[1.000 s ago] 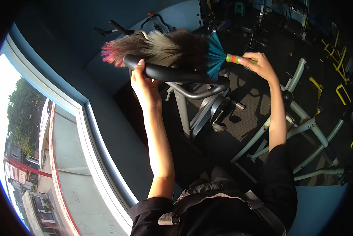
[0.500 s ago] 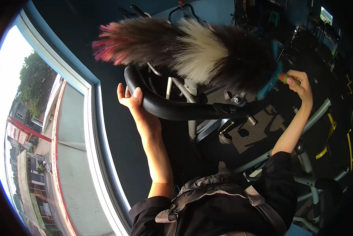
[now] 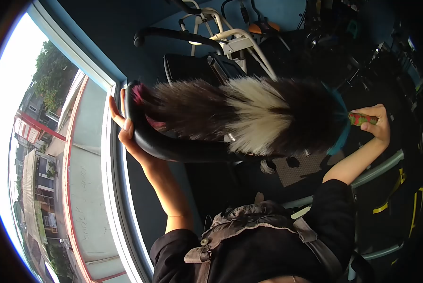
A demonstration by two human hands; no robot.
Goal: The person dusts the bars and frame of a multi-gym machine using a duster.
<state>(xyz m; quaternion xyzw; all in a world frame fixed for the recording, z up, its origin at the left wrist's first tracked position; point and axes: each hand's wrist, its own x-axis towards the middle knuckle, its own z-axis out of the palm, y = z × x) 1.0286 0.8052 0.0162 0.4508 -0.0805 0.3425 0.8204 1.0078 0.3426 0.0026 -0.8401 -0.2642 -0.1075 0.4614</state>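
My right hand (image 3: 381, 123) is closed around the red-and-green handle (image 3: 361, 119) of a feather duster (image 3: 263, 115). Its long fluffy head is dark brown with a cream band, pink at the tip and blue near the handle. The head stretches leftward, and its pink tip lies against the bend of a thick black handlebar (image 3: 174, 150) on an exercise machine. At that bend my left hand (image 3: 129, 137) holds the bar from its outer side, thumb against it and fingers partly hidden behind. Much of the machine beneath the duster is covered from view.
A window frame (image 3: 110, 155) runs close along the left, with a street outside. Further off stands another exercise machine with pale tubing (image 3: 249, 37). Grey metal rails (image 3: 376, 170) and yellow strips (image 3: 381, 207) are at the right. A textured mat (image 3: 291, 172) lies on the floor.
The duster has come lower and shifted slightly right, its tip now against the handlebar bend. My left hand and the bar's bend appear further left as the view shifted.
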